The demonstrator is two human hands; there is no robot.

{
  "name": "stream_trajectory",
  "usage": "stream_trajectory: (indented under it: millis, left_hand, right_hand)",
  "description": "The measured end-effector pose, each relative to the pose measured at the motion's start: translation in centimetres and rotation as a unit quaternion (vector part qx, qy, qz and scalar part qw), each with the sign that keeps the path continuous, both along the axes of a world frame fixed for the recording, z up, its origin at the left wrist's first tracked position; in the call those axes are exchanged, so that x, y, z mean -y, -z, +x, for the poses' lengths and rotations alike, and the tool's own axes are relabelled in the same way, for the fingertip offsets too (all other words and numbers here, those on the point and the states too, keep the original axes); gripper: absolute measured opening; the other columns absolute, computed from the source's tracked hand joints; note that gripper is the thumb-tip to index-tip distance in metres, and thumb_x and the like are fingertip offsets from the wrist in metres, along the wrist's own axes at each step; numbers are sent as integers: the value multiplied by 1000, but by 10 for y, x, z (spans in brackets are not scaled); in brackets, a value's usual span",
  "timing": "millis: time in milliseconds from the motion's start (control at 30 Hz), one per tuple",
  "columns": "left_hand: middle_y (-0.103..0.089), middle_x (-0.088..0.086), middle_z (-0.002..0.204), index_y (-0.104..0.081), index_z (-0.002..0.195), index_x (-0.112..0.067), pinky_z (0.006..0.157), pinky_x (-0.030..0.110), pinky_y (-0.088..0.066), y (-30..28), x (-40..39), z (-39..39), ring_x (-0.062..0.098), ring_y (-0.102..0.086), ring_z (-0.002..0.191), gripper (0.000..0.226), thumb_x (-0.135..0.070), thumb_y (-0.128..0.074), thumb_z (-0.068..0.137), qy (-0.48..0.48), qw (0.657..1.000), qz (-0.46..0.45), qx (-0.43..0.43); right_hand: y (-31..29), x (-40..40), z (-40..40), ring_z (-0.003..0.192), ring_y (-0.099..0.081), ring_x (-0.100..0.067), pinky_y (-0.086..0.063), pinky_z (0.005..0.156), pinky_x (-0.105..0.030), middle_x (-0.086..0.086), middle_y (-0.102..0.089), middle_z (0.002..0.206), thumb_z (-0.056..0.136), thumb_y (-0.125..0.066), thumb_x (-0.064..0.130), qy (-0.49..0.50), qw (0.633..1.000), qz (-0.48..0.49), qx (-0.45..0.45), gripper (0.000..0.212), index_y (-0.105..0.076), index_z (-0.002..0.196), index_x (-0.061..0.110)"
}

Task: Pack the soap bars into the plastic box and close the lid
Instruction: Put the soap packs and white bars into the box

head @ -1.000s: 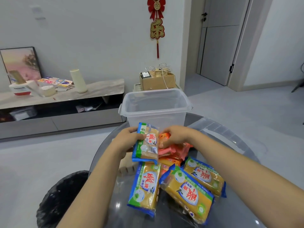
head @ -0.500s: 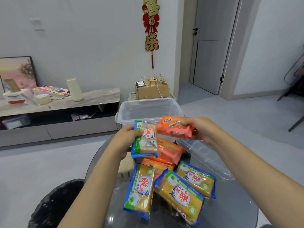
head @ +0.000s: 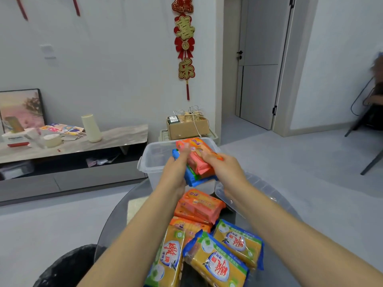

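Note:
The clear plastic box [head: 152, 162] stands open at the far side of the round glass table [head: 275, 206]. My left hand [head: 176, 172] and my right hand [head: 224, 168] press two soap packs together over the box's near rim: a blue-edged soap pack [head: 191, 179] underneath and an orange soap pack [head: 199, 154] on top. On the table nearer to me lie more orange soap packs [head: 199, 206] and three yellow, blue-edged soap packs [head: 215, 264]. The clear lid [head: 257, 183] lies under my right forearm.
A black bin bag [head: 68, 266] sits at the table's lower left edge. Behind the box are a cardboard carton [head: 187, 126] and a low TV bench [head: 72, 146] with clutter. A door is at the back right, a chair at the far right.
Both hands rose and moved forward from the pile to the box. The right hand lifted an orange pack and brought it onto the blue-edged pack in the left hand.

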State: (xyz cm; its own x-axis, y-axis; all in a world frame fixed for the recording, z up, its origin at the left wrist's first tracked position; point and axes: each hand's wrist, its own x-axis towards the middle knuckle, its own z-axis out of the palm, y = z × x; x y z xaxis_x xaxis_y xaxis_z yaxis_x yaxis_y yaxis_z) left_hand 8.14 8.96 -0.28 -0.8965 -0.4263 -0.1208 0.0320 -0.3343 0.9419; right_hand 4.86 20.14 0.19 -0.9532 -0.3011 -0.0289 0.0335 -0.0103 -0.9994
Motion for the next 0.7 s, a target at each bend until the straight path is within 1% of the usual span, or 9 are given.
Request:
stream_trajectory:
  millis: [100,167,233,267,367,467,533,633,700]
  left_hand:
    - [-68,16,110,-59,118,-8,81,46,-56,-16,11,-20,28,-68,86,30,-20,-60,90,-7,1000,-3,-10]
    - [-66,19,118,-53,127,-4,90,59,-51,-28,21,-38,37,-66,100,41,-17,-59,88,-3,999,34,10]
    - [-64,21,123,-50,130,-4,94,65,-45,-37,31,-54,41,-62,111,44,-15,-57,88,26,998,41,28]
    - [-66,21,120,-49,129,-4,93,64,-46,-38,36,-61,41,-63,109,42,-14,-55,89,40,998,35,44]
    - [-65,14,92,-50,118,-6,81,53,-49,-39,49,-83,29,-65,80,28,-12,-53,91,68,992,-13,103]
    - [-61,14,90,-47,111,-10,76,46,-51,-27,63,-105,27,-62,79,26,-17,-59,89,101,977,-48,184]
    - [-58,16,93,-46,112,-11,76,41,-51,-13,73,-123,27,-60,83,30,-21,-61,87,123,962,-81,231]
    - [-60,17,101,-47,120,-7,98,41,-49,9,82,-146,28,-60,98,37,-17,-62,87,140,944,-119,273]
    - [-61,18,115,-46,124,-5,104,42,-46,22,83,-158,29,-59,106,41,-14,-63,87,151,928,-149,306]
  right_hand:
    - [-24,8,-14,87,-62,-20,-46,66,-24,-5,-66,92,87,-61,30,-28,999,25,-19,19,-68,96,14]
    - [-38,16,-32,82,-59,-20,-45,66,-25,-6,-64,89,86,-58,22,-27,999,34,-1,8,-63,86,16]
    - [-45,25,-52,90,-59,-24,-49,72,-30,-10,-62,98,84,-56,14,-24,999,45,17,14,-60,97,12]
    - [-45,29,-63,94,-59,-26,-51,73,-30,-12,-61,101,83,-56,12,-26,998,56,26,21,-58,103,11]
    - [-40,41,-95,89,-59,-30,-53,64,-33,-14,-57,93,81,-54,2,-38,993,103,35,20,-53,101,8]
    - [-27,53,-123,94,-62,-31,-58,81,-42,-17,-60,100,82,-53,-3,-46,982,181,26,25,-54,106,3]
    - [-14,57,-139,101,-65,-34,-56,88,-45,-20,-63,108,81,-54,-1,-56,968,244,-1,32,-58,113,-1]
    - [4,54,-153,101,-67,-33,-56,88,-43,-18,-70,105,81,-56,6,-72,918,370,-121,29,-68,106,0]
    - [14,49,-158,107,-64,-29,-53,92,-40,-13,-70,114,82,-56,8,-45,878,426,-214,33,-70,112,12]
